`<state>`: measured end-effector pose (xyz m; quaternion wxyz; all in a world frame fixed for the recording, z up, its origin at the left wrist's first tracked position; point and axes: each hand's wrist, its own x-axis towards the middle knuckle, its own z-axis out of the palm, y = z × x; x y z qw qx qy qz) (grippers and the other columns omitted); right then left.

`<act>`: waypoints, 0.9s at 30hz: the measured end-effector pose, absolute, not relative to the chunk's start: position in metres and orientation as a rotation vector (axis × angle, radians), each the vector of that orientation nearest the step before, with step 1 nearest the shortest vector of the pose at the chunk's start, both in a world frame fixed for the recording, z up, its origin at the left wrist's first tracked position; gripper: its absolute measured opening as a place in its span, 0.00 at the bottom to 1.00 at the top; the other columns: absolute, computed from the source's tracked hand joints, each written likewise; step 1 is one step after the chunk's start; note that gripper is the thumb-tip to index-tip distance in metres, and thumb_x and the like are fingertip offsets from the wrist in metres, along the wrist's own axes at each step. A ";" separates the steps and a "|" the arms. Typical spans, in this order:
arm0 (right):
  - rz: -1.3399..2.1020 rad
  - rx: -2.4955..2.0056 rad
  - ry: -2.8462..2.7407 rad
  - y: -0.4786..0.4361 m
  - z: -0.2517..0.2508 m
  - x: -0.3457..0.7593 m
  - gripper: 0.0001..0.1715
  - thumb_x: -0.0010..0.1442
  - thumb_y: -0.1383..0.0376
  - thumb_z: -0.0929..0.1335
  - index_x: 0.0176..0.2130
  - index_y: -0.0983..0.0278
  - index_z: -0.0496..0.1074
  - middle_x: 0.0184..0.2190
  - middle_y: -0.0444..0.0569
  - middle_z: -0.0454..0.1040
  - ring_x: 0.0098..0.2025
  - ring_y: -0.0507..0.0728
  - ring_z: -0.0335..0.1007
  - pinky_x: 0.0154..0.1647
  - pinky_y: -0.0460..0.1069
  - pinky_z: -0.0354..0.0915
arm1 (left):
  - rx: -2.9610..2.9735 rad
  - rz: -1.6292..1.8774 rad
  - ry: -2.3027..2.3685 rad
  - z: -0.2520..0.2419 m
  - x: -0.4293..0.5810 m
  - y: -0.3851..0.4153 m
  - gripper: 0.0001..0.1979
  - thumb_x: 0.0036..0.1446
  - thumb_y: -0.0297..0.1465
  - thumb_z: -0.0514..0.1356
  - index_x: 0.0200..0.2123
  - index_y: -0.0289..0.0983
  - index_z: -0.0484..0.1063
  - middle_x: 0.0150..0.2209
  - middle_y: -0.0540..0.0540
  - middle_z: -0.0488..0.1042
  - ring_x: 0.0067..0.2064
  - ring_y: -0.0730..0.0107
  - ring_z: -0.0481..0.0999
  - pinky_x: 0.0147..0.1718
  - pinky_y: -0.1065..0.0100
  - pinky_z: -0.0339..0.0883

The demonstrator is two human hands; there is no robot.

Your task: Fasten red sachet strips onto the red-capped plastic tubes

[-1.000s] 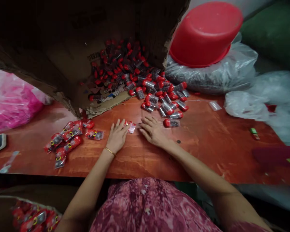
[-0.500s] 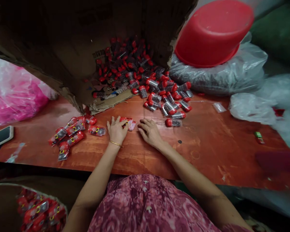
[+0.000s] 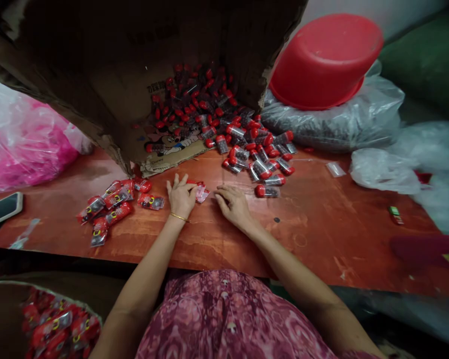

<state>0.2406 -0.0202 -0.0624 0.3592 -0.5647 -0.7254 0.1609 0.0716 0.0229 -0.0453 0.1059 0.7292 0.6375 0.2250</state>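
Note:
My left hand (image 3: 182,198), with a thin bracelet at the wrist, lies on the table with its fingers stretched and apart. Its thumb side rests against a small red and clear plastic packet (image 3: 202,194), which it partly covers. To the right of that packet, my right hand (image 3: 233,203) is palm down with loosely bent, slightly spread fingers and nothing visible in it. Left of my left hand lies a single printed red packet (image 3: 150,201), close to a pile of similar packets (image 3: 116,197). Several red-capped clear tubes with dark contents (image 3: 262,168) lie beyond my right hand.
An open cardboard box (image 3: 108,99) on its side spills tubes onto the red-brown table (image 3: 217,244). A red basin (image 3: 325,65) sits upside down on a filled plastic bag (image 3: 333,124). A phone (image 3: 2,209) and a pink bag (image 3: 26,144) are left; below is a container of packets (image 3: 60,326).
The camera view has shifted slightly. My left hand has moved a little over the packet, covering more of its red part. My right hand stays almost in place.

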 end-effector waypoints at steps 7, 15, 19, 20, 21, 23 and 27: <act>1.090 -1.285 -1.267 -0.011 -0.045 0.213 0.22 0.55 0.48 0.64 0.30 0.64 0.72 0.25 0.45 0.74 0.28 0.53 0.68 0.32 0.47 0.64 | 2.298 1.028 1.678 -0.020 0.080 0.002 0.09 0.55 0.32 0.57 0.32 0.41 0.78 0.55 0.43 0.70 0.63 0.50 0.58 0.61 0.42 0.39; 1.072 -1.223 -0.925 -0.009 -0.048 0.209 0.21 0.51 0.48 0.65 0.23 0.64 0.67 0.18 0.40 0.65 0.22 0.49 0.57 0.24 0.45 0.58 | 1.646 1.252 1.597 -0.020 0.087 -0.013 0.14 0.50 0.38 0.62 0.39 0.37 0.76 0.51 0.38 0.74 0.56 0.54 0.68 0.56 0.54 0.55; 0.960 -1.245 -0.979 -0.019 -0.044 0.211 0.21 0.53 0.51 0.64 0.19 0.63 0.63 0.16 0.38 0.59 0.20 0.48 0.53 0.23 0.44 0.54 | 1.045 1.019 1.317 -0.021 0.097 -0.025 0.20 0.44 0.46 0.64 0.33 0.35 0.77 0.35 0.43 0.79 0.39 0.63 0.76 0.38 0.66 0.67; 0.918 -1.257 -0.993 -0.022 -0.043 0.211 0.22 0.54 0.51 0.64 0.18 0.63 0.62 0.15 0.38 0.58 0.20 0.47 0.52 0.23 0.44 0.53 | 0.929 0.980 1.265 -0.019 0.101 -0.029 0.22 0.42 0.48 0.65 0.33 0.36 0.77 0.34 0.44 0.79 0.38 0.65 0.76 0.35 0.68 0.67; 0.873 -1.274 -1.001 -0.024 -0.042 0.211 0.22 0.54 0.52 0.63 0.18 0.63 0.61 0.15 0.38 0.57 0.20 0.47 0.52 0.22 0.44 0.52 | 0.832 0.950 1.218 -0.017 0.105 -0.032 0.23 0.40 0.48 0.66 0.34 0.36 0.77 0.34 0.44 0.78 0.37 0.67 0.75 0.33 0.70 0.66; 0.787 -1.309 -1.006 -0.027 -0.040 0.212 0.22 0.56 0.53 0.63 0.18 0.62 0.59 0.15 0.38 0.56 0.20 0.47 0.51 0.22 0.44 0.51 | 0.683 0.901 1.121 -0.013 0.113 -0.039 0.24 0.38 0.49 0.67 0.35 0.37 0.77 0.34 0.46 0.78 0.37 0.68 0.75 0.32 0.72 0.65; 0.739 -1.290 -0.977 -0.032 -0.036 0.213 0.19 0.56 0.55 0.62 0.20 0.62 0.62 0.17 0.39 0.60 0.21 0.48 0.54 0.23 0.45 0.55 | 0.544 1.035 1.034 -0.010 0.128 -0.044 0.22 0.34 0.44 0.70 0.32 0.38 0.76 0.32 0.49 0.78 0.35 0.73 0.75 0.33 0.73 0.65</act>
